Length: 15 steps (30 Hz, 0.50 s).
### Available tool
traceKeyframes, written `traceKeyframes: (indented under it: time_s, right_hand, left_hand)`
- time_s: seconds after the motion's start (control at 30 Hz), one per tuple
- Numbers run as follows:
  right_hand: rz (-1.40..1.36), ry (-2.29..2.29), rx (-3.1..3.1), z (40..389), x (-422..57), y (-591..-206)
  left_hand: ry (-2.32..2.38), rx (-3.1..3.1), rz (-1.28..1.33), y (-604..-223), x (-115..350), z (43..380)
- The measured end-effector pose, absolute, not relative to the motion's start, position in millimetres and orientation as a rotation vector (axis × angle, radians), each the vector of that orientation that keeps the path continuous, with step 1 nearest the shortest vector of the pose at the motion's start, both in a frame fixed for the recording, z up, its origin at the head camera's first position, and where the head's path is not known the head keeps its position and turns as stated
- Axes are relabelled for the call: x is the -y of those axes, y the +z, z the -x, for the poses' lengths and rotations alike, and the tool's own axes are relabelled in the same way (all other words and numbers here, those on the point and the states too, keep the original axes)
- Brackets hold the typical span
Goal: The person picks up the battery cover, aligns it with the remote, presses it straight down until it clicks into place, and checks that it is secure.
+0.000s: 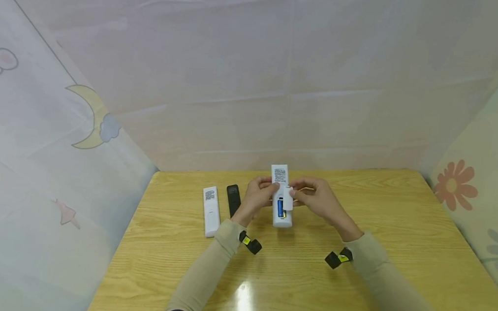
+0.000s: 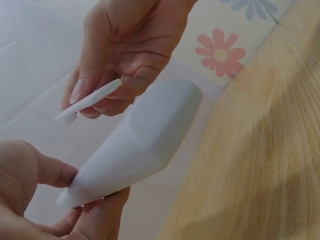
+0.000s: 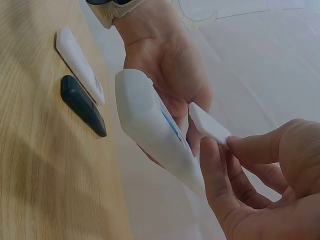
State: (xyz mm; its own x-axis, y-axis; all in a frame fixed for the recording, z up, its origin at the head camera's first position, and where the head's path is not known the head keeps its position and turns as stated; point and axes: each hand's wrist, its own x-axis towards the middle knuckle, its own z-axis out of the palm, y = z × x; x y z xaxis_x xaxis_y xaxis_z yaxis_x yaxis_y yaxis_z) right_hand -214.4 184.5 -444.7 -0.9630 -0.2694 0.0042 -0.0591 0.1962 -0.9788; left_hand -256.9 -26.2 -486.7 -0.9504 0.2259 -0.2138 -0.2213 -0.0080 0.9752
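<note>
My left hand grips a white remote control by its sides, back turned up, thumb on the back. Its battery compartment lies uncovered, and blue batteries show inside. Between thumb and fingers, my right hand pinches a small white battery cover. In the head view the cover overlaps the right part of the compartment. The left wrist view has the cover held apart from the remote, with the right hand behind it. In the right wrist view, the cover is tilted beside the remote.
A second white remote lies on the wooden table to the left. Beside it is a black remote, partly hidden by the left hand and wrist. A pale cloth wall rises behind the table's far edge.
</note>
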Motion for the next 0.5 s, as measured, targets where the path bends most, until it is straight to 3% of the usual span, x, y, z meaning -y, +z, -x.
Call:
traceKeyframes:
  time_s: [0.5]
  right_hand:
    - [0.339, -1.867, -2.281, 213.5, -180.5, -449.3]
  left_hand:
    - [2.057, -1.941, 0.010, -485.3, 26.5, 257.9]
